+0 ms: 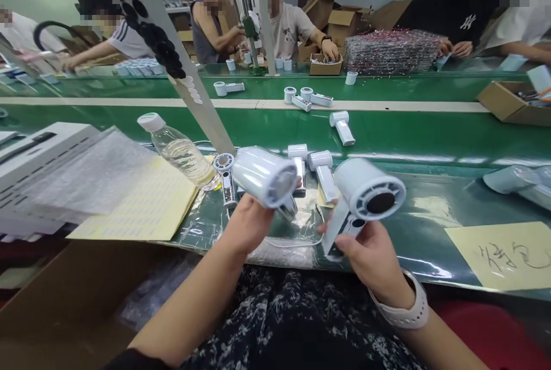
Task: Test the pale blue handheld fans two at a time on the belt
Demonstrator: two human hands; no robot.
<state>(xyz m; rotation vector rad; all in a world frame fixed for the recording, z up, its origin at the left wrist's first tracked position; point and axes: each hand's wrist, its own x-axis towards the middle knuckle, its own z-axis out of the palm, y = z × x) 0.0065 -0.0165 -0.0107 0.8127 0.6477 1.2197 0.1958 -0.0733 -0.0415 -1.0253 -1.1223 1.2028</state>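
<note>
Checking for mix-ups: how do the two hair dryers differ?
The hair dryer in the left hand tilts its round end aside, handle mostly hidden; the hair dryer in the right hand shows its end more squarely, handle visible. The first end looks grey, the second black-hubbed, perhaps just lighting. Both are white and round-barrelled.

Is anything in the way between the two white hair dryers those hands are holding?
No, nothing visible blocks the gap between the hair dryer in the left hand and the hair dryer in the right hand. Another white hair dryer shows in the gap, but it seems to lie farther back on the green conveyor belt.
</note>
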